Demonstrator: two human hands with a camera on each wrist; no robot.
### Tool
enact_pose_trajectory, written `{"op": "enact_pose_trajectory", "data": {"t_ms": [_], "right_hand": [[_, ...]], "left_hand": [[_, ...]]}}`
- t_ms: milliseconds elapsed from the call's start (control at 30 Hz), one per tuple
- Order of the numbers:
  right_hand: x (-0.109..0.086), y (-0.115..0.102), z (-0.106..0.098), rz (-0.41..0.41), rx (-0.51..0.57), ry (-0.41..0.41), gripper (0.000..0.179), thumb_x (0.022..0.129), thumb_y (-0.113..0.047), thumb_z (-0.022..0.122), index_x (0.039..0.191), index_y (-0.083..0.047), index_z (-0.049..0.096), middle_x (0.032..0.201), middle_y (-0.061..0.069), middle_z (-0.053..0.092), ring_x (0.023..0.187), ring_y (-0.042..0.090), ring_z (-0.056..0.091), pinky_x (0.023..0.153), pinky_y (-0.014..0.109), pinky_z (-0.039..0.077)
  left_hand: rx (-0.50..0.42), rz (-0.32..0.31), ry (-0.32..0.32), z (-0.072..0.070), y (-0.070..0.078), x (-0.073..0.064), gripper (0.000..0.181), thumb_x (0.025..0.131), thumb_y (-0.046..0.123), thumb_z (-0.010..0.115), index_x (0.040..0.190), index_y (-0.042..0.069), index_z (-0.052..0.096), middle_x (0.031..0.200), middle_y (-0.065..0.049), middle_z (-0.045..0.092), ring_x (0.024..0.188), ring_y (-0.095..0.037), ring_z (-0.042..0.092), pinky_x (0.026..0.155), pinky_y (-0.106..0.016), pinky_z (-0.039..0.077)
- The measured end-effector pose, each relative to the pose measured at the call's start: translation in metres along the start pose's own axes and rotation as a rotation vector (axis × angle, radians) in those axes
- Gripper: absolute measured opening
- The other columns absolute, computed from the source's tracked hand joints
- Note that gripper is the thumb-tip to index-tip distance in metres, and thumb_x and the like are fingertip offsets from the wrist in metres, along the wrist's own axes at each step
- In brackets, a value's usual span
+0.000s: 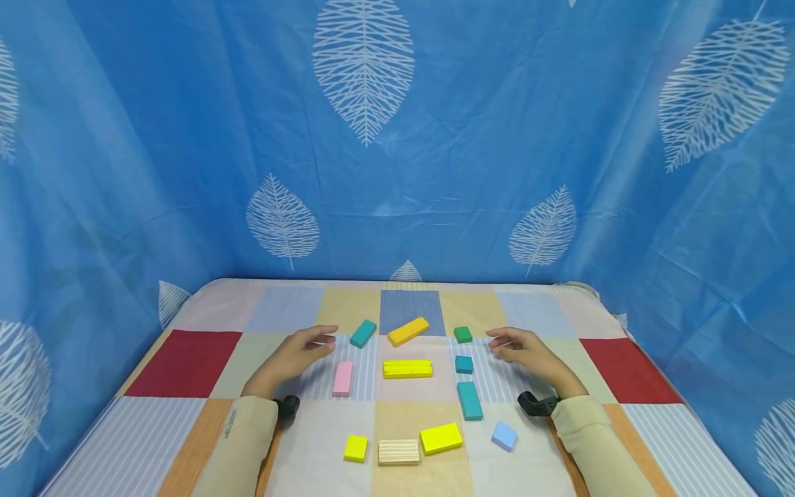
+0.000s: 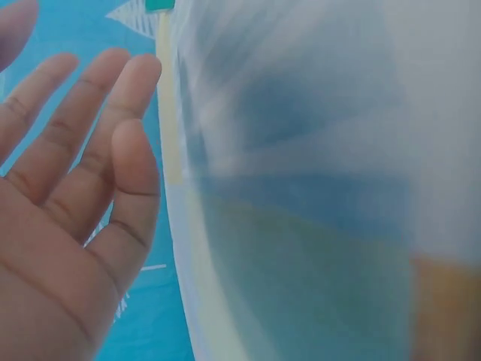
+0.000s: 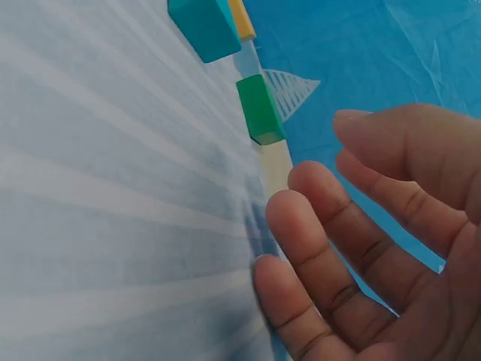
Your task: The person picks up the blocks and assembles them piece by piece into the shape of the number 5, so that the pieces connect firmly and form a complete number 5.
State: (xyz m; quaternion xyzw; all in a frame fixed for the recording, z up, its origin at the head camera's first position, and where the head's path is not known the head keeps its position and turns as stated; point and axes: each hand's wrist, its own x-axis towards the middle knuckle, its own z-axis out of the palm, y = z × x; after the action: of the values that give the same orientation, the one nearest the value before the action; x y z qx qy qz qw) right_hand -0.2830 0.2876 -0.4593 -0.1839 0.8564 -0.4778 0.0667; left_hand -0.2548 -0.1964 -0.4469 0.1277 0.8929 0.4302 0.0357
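Note:
My left hand holds nothing, its fingers loosely bent, left of a teal block and near a pink block. The left wrist view shows the same hand with relaxed fingers. Across the table, my right hand also holds nothing. Closest to it are a small green block and a small teal block. In the right wrist view, the green block lies just beyond the loosely curved fingers of the right hand, apart from them.
An orange-yellow block and a bright yellow piece lie mid-table. Nearer me are a long teal block, a light blue block, a yellow block, a wooden block and a small yellow block. Blue curtains surround the table.

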Motion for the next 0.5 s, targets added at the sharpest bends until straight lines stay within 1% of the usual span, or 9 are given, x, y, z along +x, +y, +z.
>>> {"op": "enact_pose_trajectory", "data": {"t_ms": [133,300,367,500], "right_hand": [[0.002,0.002,0.003,0.02,0.029,-0.006,0.043,0.105,-0.004,0.067,0.142,0.014,0.058,0.122,0.026,0.071,0.104,0.023,0.068,0.085,0.024,0.056],[0.005,0.002,0.005,0.044,0.05,-0.007,0.044,0.105,-0.005,0.067,0.144,0.014,0.057,0.124,0.026,0.07,0.104,0.021,0.068,0.086,0.024,0.057],[0.008,0.001,0.005,0.049,0.053,-0.008,0.044,0.105,-0.005,0.068,0.144,0.013,0.058,0.124,0.026,0.07,0.106,0.021,0.067,0.087,0.023,0.056],[0.015,0.0,0.006,0.031,0.054,-0.004,0.043,0.105,-0.005,0.067,0.143,0.014,0.058,0.124,0.026,0.07,0.108,0.022,0.067,0.089,0.02,0.054]], "left_hand": [[-0.034,0.003,-0.028,0.002,-0.003,0.004,0.045,0.107,0.012,0.067,0.149,-0.003,0.06,0.138,-0.024,0.068,0.129,-0.046,0.061,0.111,-0.06,0.048],[-0.063,-0.047,-0.073,0.005,-0.003,0.011,0.047,0.107,0.012,0.067,0.151,-0.002,0.058,0.137,-0.024,0.068,0.124,-0.043,0.062,0.101,-0.054,0.056],[-0.067,-0.051,-0.103,0.004,-0.002,0.014,0.048,0.108,0.014,0.066,0.152,-0.003,0.056,0.139,-0.025,0.066,0.124,-0.044,0.062,0.096,-0.052,0.058],[-0.072,-0.04,-0.143,-0.001,-0.001,0.023,0.05,0.108,0.014,0.067,0.153,-0.004,0.054,0.143,-0.028,0.063,0.128,-0.049,0.06,0.099,-0.057,0.056]]}}
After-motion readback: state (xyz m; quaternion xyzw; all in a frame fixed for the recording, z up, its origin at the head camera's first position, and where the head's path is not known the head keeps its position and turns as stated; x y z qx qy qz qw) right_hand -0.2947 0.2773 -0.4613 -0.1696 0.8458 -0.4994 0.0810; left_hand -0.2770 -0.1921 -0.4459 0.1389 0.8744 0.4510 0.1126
